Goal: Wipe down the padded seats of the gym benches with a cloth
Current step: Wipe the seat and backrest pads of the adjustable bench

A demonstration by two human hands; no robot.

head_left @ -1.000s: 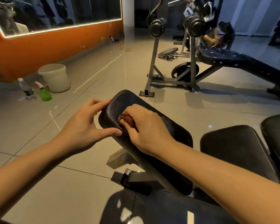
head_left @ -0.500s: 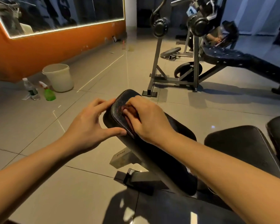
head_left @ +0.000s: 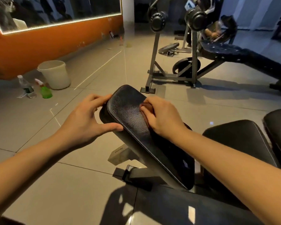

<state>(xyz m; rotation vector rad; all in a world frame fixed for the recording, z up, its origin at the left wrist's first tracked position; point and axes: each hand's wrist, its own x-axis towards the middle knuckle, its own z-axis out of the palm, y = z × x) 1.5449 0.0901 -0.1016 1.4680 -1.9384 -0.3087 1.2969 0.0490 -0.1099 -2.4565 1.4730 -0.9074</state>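
A black padded bench seat (head_left: 130, 114) tilts up toward me in the middle of the view. My left hand (head_left: 86, 122) grips its left edge, thumb on the stitched rim and fingers curled behind the pad. My right hand (head_left: 162, 117) presses a small reddish-brown cloth (head_left: 147, 106) flat against the pad's right side; most of the cloth is hidden under the fingers. Two more black pads lie at the right, a near pad (head_left: 238, 140) and one cut off by the frame edge (head_left: 279, 127).
On the tiled floor at the left stand a pale bucket (head_left: 54, 73), a clear bottle (head_left: 25, 86) and a green spray bottle (head_left: 45, 90). A weight rack (head_left: 173, 52) with another black bench (head_left: 234, 52) stands behind. An orange wall with a mirror runs along the left.
My right hand has slid the cloth across the pad from its left edge toward the right side. My left hand keeps its grip on the pad's left edge.
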